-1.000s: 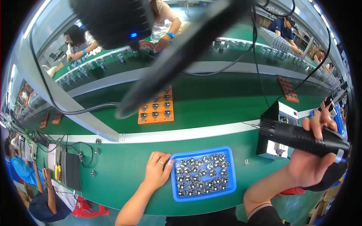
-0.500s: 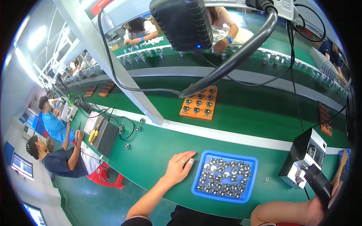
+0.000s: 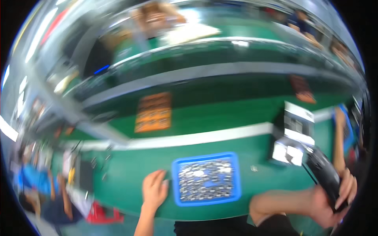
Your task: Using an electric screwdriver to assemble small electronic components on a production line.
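My left hand [image 3: 154, 190] rests on the green table just left of a blue tray [image 3: 176, 185], fingers loosely stretched and holding nothing that I can see. Inside the tray lie many small shiny metal parts [image 3: 204, 179], smeared by motion. At the right, my right hand [image 3: 325, 206] is closed round the black body of what looks like an electric screwdriver [image 3: 323, 170]. Its front end points at a black and white box-shaped machine [image 3: 291, 135]; whether they touch is blurred.
A few small metal pieces [image 3: 254, 168] lie between tray and machine. Beyond the white rail [image 3: 204, 135], an orange fixture [image 3: 154, 112] sits on the green belt. A co-worker's arm [image 3: 338, 137] reaches to another blue tray [image 3: 349, 129] at the right. People sit at the left.
The whole view has swung toward the right and blurred, so tray, machine and fixture appear further left. My left hand stays beside the tray; the right still holds the screwdriver.
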Available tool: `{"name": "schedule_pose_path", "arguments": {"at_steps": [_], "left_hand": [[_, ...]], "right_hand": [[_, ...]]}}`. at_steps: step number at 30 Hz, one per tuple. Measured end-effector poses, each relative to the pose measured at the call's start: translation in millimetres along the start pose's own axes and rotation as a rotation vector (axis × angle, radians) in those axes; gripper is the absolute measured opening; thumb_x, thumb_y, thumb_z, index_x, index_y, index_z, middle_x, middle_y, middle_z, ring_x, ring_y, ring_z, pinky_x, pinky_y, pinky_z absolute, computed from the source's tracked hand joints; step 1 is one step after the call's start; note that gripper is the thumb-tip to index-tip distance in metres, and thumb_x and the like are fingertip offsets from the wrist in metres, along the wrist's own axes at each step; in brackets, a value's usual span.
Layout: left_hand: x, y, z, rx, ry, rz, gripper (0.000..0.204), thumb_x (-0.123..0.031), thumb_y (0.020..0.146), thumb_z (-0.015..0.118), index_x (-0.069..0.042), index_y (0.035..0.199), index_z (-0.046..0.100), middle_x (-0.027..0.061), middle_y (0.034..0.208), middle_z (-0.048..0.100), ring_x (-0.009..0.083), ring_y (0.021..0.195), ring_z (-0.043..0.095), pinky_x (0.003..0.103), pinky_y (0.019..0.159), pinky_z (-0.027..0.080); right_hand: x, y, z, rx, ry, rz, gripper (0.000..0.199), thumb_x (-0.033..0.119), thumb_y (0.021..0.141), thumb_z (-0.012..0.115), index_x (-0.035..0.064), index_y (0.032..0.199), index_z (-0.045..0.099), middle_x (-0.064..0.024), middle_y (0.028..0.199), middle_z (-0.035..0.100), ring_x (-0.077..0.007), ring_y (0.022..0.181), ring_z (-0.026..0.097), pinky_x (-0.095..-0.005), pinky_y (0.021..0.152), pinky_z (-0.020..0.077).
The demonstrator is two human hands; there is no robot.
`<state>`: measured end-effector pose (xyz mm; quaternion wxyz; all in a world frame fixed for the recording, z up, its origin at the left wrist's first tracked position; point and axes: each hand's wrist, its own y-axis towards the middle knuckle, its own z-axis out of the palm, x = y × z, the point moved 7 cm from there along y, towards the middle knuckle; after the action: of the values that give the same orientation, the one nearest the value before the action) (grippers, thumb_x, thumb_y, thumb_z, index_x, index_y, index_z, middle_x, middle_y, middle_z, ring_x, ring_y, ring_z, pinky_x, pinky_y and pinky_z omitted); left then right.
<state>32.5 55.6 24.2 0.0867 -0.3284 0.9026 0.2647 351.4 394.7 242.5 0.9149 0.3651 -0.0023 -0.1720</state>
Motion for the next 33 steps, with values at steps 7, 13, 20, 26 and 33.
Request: {"name": "schedule_pose_path", "arguments": {"at_steps": [7, 13, 20, 26, 33], "left_hand": [[-6, -4, 22, -0.098, 0.088, -0.024, 0.028, 0.0, 0.089, 0.053, 0.005, 0.114, 0.064, 0.02, 0.116, 0.065, 0.0368, 0.108, 0.06, 0.045, 0.096, 0.047], [-13, -9, 17, -0.058, 0.144, -0.048, 0.03, -0.019, 0.098, 0.056, 0.0, 0.117, 0.068, 0.0205, 0.117, 0.067, 0.0377, 0.112, 0.06, 0.046, 0.101, 0.045], [-4, -20, 21, -0.122, 0.061, -0.012, 0.026, 0.0, 0.092, 0.052, 0.005, 0.114, 0.065, 0.0197, 0.112, 0.067, 0.0365, 0.105, 0.061, 0.044, 0.094, 0.047], [3, -14, 41, -0.061, -0.006, -0.077, 0.027, 0.0, 0.092, 0.053, 0.003, 0.117, 0.064, 0.0172, 0.114, 0.067, 0.0355, 0.106, 0.062, 0.044, 0.094, 0.047], [1, -13, 27, -0.1, -0.019, -0.079, 0.025, -0.001, 0.095, 0.05, 0.004, 0.115, 0.064, 0.019, 0.112, 0.066, 0.0328, 0.101, 0.064, 0.04, 0.088, 0.05]], "right_hand": [[55, 4, -4, -0.017, -0.216, -0.323, 0.027, 0.002, 0.074, 0.067, 0.0038, 0.085, 0.043, -0.0064, 0.086, 0.048, -0.0112, 0.06, 0.047, -0.0297, 0.073, 0.0371], [62, 3, -12, -0.064, -0.298, -0.393, 0.025, 0.006, 0.08, 0.07, 0.007, 0.086, 0.045, -0.0013, 0.08, 0.05, -0.0072, 0.058, 0.048, -0.0265, 0.069, 0.038], [50, 2, -13, 0.005, -0.255, -0.322, 0.025, 0.005, 0.078, 0.07, 0.0074, 0.089, 0.048, 0.0011, 0.082, 0.054, -0.007, 0.06, 0.053, -0.0259, 0.068, 0.0394], [53, 10, -24, -0.04, -0.301, -0.292, 0.032, 0.003, 0.073, 0.074, 0.0079, 0.095, 0.051, 0.001, 0.09, 0.06, -0.0073, 0.063, 0.058, -0.0255, 0.071, 0.0444], [52, 23, -22, 0.037, -0.178, -0.169, 0.03, 0.003, 0.069, 0.072, 0.0053, 0.088, 0.049, -0.0012, 0.084, 0.058, -0.0081, 0.057, 0.056, -0.0232, 0.068, 0.0448]]}}
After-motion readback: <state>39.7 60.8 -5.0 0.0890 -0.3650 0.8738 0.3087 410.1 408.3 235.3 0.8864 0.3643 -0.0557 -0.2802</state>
